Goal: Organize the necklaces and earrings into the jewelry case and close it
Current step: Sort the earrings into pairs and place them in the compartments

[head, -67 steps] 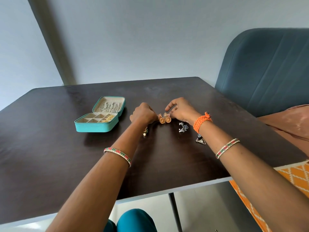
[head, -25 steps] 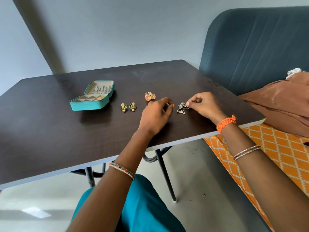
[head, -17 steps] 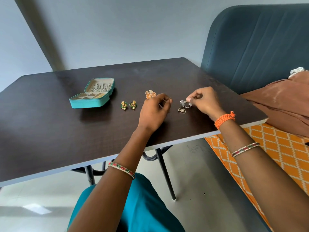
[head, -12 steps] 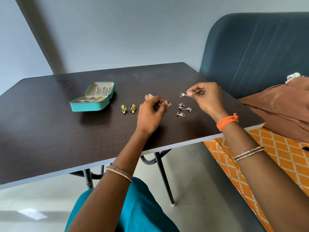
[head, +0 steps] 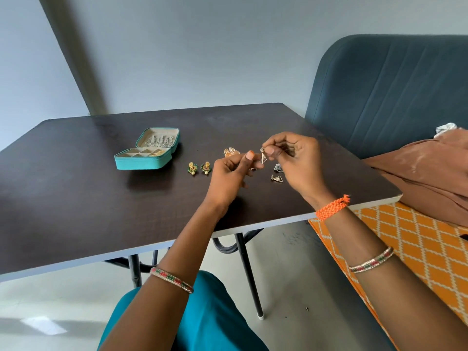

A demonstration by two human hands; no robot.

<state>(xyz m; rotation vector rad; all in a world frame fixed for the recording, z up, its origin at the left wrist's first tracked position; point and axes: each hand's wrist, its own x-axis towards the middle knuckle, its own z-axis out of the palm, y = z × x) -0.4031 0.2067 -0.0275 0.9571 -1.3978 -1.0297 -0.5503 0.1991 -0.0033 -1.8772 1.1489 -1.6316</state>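
Both hands were up over the dark bench (head: 76, 178), working on one small triangular earring (head: 263, 158). The right hand (head: 293, 160) pinched it at the top between thumb and fingertip, and the left hand (head: 233, 173) had its fingers curled in right next to it, touching the lower part as far as I could tell. Its twin, the other triangle earring (head: 277, 178), lay flat on the bench just below the right hand, with a silver earring (head: 278, 167) just behind that, partly hidden. A pair of green and gold earrings (head: 200, 168) sat side by side to the left of the left hand, and a pair of orange round earrings (head: 230, 152) peeked out behind the left hand's fingers. The teal jewelry case (head: 144, 160) was open, well off to the left, lid tipped back, some gold bits in one compartment.
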